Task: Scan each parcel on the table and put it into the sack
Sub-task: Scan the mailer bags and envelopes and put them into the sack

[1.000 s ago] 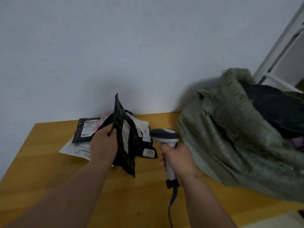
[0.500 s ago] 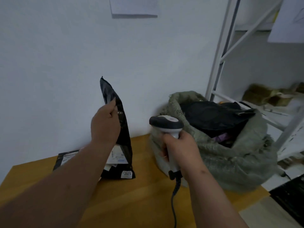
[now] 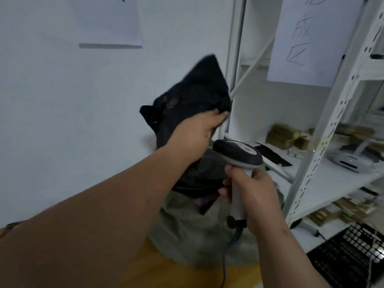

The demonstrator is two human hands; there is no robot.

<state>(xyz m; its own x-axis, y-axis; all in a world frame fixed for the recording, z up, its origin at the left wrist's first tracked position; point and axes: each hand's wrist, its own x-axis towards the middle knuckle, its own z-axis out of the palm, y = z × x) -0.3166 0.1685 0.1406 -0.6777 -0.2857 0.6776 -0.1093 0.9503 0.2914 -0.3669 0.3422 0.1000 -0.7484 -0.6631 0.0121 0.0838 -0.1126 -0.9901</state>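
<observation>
My left hand (image 3: 198, 132) grips a black plastic parcel (image 3: 193, 96) and holds it in the air above the open mouth of the grey-green woven sack (image 3: 193, 231). The sack stands on the wooden table (image 3: 166, 273) and dark parcels (image 3: 199, 179) show inside it. My right hand (image 3: 251, 196) grips the handle of a grey and white barcode scanner (image 3: 239, 154), just right of the sack's mouth; its cable hangs down over the sack. The other parcels on the table are out of view.
A white metal shelf rack (image 3: 324, 146) stands right of the table, with bundles, a white device and paper signs on it. A black crate (image 3: 353, 256) sits on the floor at lower right. A white wall with a pinned sheet is behind.
My left hand has carried the black parcel up and to the right, from the table to above the sack. The view has swung right, and the scanner stayed in my right hand.
</observation>
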